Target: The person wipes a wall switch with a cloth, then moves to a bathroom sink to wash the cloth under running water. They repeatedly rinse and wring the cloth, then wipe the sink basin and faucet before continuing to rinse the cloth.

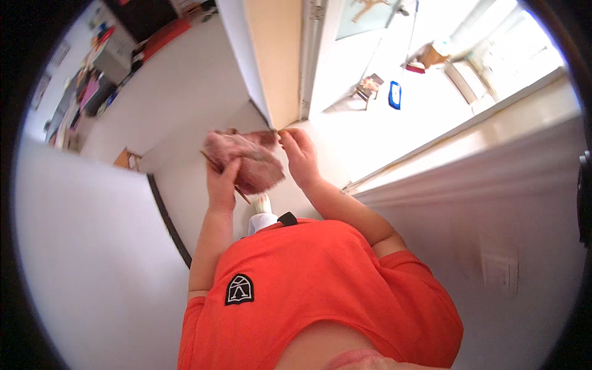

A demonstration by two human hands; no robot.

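Observation:
A crumpled pinkish-brown cloth [247, 162], blurred by motion, hangs in front of my chest. My left hand [222, 182] grips it from below, thumb pressed on its near side. A thin brown stick [243, 195] runs slantwise past the same hand, its ends jutting out above and below; whether the fingers or the cloth hold it I cannot tell. My right hand [300, 155] is raised on the other side, fingertips pinched at a narrow outstretched end of the cloth. Below the cloth, part of a foot in a light shoe [262, 203] shows on the pale floor [185, 185].
A light wooden door edge [275, 60] stands just beyond my hands. Through the doorway are a small chair [370, 85], a blue-edged flat mop [394, 95] and a cardboard box [434, 54]. White walls [92, 245] flank me. A small wooden stool [127, 158] stands at the left.

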